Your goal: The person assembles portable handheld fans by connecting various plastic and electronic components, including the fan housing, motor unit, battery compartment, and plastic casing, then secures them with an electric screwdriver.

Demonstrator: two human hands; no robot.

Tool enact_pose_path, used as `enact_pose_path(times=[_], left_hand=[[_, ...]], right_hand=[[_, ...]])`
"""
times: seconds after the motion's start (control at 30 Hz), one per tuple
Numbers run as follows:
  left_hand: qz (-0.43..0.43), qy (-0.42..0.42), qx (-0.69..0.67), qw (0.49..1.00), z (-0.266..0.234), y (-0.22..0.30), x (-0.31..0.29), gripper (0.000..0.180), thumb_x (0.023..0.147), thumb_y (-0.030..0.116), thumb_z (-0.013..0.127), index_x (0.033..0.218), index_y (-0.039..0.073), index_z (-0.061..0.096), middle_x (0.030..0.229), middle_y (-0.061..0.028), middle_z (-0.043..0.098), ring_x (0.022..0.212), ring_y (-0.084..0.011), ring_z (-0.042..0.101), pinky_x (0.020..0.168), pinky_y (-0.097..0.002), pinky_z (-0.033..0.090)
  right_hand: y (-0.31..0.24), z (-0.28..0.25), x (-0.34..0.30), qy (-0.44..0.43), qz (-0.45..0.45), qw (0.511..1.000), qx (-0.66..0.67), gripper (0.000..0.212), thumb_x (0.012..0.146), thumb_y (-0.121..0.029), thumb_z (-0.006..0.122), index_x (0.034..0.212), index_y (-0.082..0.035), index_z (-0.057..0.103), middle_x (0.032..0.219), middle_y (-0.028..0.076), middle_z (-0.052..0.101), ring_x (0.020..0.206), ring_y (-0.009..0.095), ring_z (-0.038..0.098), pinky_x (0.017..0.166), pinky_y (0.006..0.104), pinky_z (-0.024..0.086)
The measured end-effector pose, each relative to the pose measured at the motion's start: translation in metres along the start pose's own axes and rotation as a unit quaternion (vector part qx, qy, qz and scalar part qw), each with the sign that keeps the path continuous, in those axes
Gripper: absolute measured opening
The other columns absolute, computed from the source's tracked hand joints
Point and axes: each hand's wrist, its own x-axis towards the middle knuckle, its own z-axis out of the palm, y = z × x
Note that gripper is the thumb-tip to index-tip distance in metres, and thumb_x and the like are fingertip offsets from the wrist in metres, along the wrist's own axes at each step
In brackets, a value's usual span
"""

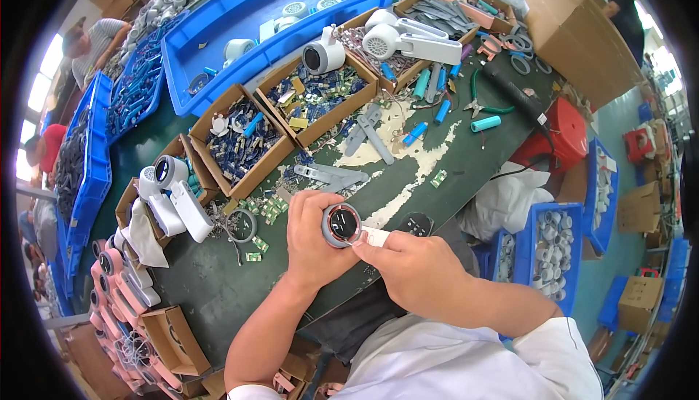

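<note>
Above the near edge of the green worktable, my left hand (309,243) is wrapped round the grey round head of a small handheld fan (342,225), its dark glossy disc facing up. My right hand (419,269) pinches a short white part (375,237) at the right side of that head; whether it is the fan's handle I cannot tell. Just beyond my hands lie grey handle shells (331,177). A grey ring (240,225) and small green circuit boards (273,209) lie to their left. A dark round disc (416,224) is beside my right hand.
Cardboard boxes of circuit boards (313,98) and wired parts (240,138) line the table's far side, before a large blue tray (182,101). White fans (178,196) stand left, pink fans (109,283) beyond. Blue batteries (415,133), green-handled pliers (483,105) and a black power tool (515,94) lie right.
</note>
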Motion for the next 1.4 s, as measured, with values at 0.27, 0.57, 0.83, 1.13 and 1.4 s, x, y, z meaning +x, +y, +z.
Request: enact_pose_path(times=[0.27,0.57,0.83,1.13,1.4], left_hand=[[-0.044,0.028,0.015,0.999,0.002,0.004,0.001,0.056,0.061,0.014,0.090,0.106,0.004,0.059,0.098,-0.0121,0.060,0.092,-0.0330,0.059,0.079,-0.0405,0.049],[-0.028,0.050,0.024,0.998,0.001,0.006,0.002,0.058,0.062,0.015,0.091,0.110,0.003,0.060,0.101,-0.0127,0.060,0.094,-0.0325,0.059,0.081,-0.0414,0.049],[-0.039,0.049,0.016,0.998,-0.001,0.004,0.002,0.059,0.062,0.014,0.091,0.111,0.004,0.060,0.104,-0.0133,0.061,0.096,-0.0328,0.060,0.082,-0.0415,0.049],[0.012,0.055,0.016,0.998,0.004,0.002,0.002,0.059,0.060,0.012,0.091,0.110,0.006,0.061,0.103,-0.0134,0.063,0.093,-0.0333,0.062,0.080,-0.0417,0.051],[0.017,0.061,0.018,0.998,0.001,0.007,0.003,0.063,0.059,0.011,0.095,0.112,0.006,0.060,0.107,-0.0145,0.064,0.094,-0.0324,0.067,0.078,-0.0405,0.056]], right_hand=[[-0.003,0.017,-0.003,0.079,-0.021,0.992,-0.098,0.046,0.076,0.000,0.067,0.122,-0.008,0.070,0.076,0.004,0.058,0.057,0.019,0.059,0.051,0.0329,0.049],[-0.003,0.012,0.001,0.121,-0.038,0.987,-0.097,0.041,0.079,-0.002,0.069,0.119,-0.009,0.072,0.071,0.002,0.057,0.057,0.019,0.058,0.051,0.0334,0.046],[0.011,-0.003,0.010,0.039,-0.006,0.999,0.004,0.028,0.088,-0.009,0.064,0.116,-0.010,0.070,0.076,0.011,0.065,0.062,0.030,0.067,0.056,0.0414,0.054],[0.019,0.011,0.013,0.102,0.051,0.993,0.034,0.031,0.090,-0.008,0.069,0.121,-0.010,0.070,0.082,0.011,0.068,0.071,0.031,0.068,0.061,0.0401,0.054],[0.024,0.014,0.019,0.120,-0.027,0.990,-0.070,0.048,0.086,-0.006,0.067,0.133,-0.014,0.065,0.076,0.006,0.058,0.057,0.023,0.057,0.054,0.0351,0.045]])
